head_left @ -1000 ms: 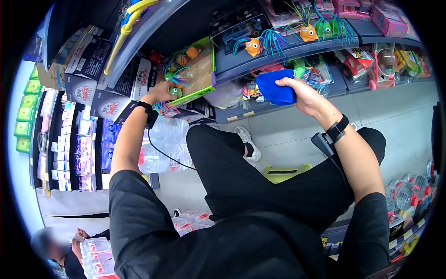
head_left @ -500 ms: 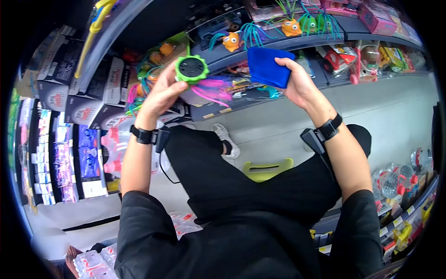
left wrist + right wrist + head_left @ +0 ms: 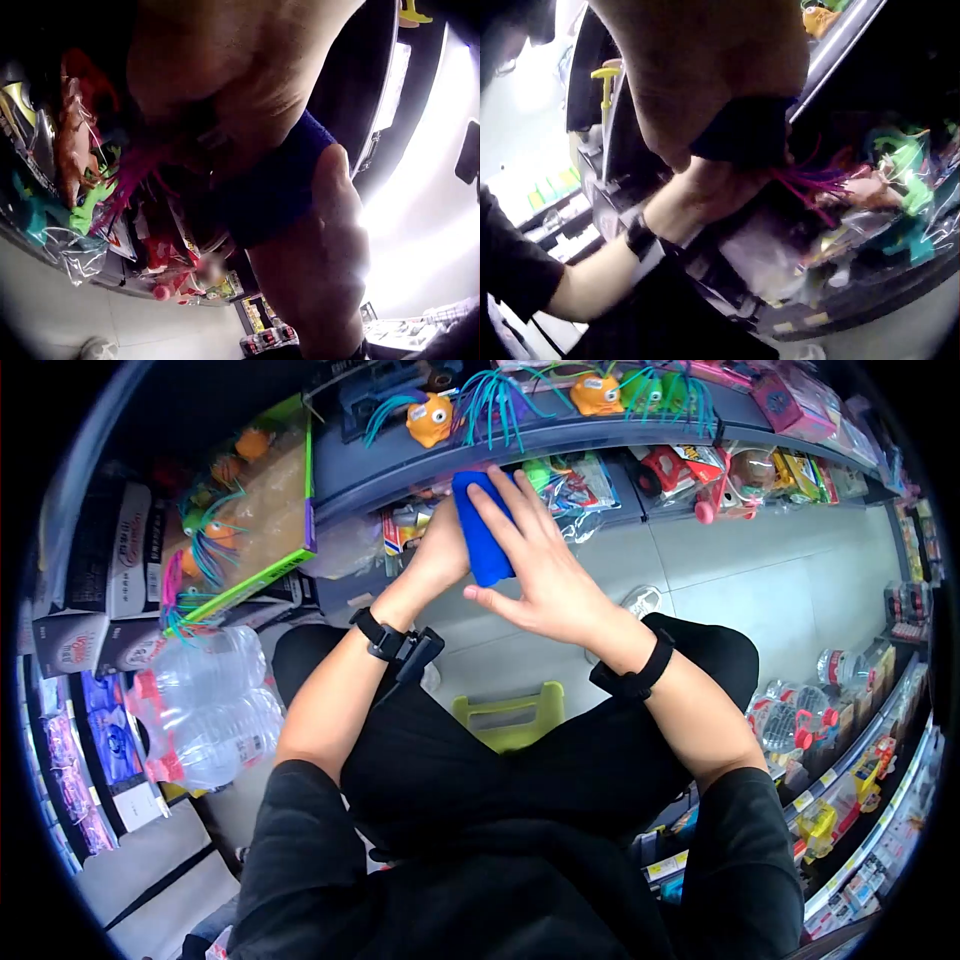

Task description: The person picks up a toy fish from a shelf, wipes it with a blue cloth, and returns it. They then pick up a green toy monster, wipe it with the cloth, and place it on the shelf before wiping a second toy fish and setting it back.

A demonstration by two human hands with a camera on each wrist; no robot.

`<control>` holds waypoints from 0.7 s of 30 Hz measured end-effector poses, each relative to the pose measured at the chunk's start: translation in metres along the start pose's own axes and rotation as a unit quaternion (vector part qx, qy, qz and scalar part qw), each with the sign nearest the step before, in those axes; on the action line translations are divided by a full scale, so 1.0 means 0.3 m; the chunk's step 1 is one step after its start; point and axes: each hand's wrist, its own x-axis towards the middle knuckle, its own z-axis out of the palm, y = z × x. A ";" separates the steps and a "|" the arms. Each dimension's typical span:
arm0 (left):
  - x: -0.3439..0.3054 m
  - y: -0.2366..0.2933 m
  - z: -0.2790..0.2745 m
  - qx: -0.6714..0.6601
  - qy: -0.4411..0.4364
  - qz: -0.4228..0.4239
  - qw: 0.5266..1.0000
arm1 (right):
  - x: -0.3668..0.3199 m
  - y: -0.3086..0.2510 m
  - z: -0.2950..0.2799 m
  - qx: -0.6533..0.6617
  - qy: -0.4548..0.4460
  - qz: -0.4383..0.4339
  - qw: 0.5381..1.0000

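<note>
A person's two hands meet in front of the shelf (image 3: 375,478), with a blue cloth (image 3: 478,525) between them. The left hand (image 3: 438,550) is behind the cloth and holds a toy (image 3: 139,169). Most of the toy is hidden, but its pink strings poke out under that hand in both wrist views. The left fingers are mostly covered, so how they bend is hard to see. The right hand (image 3: 545,570) lies on top of the cloth with its long fingers straight and apart, and its thumb sticks out to the side. On the shelf just past the hands sit two orange fish (image 3: 429,420), green toys (image 3: 643,393) and a toy with blue strings (image 3: 497,408). To the left is a box (image 3: 265,505) with a green edge, tipped at a slant, with more stringy toys in it. Big water bottles (image 3: 215,705) stand near the box, below it in the head view. A green stool (image 3: 515,732) shows between the person's black pants (image 3: 420,780). A light shoe (image 3: 642,600) is on the pale floor (image 3: 720,565).
</note>
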 end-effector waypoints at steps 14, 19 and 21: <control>-0.061 0.016 0.014 0.053 -0.075 0.006 0.996 | 0.103 0.083 0.107 0.112 0.057 0.025 0.992; -0.105 -0.007 0.010 0.101 -0.101 0.052 0.988 | 0.092 0.108 0.166 0.279 0.078 0.204 0.935; -0.121 -0.016 0.011 0.096 -0.112 0.045 0.988 | 0.095 0.116 0.202 0.326 0.091 0.243 0.909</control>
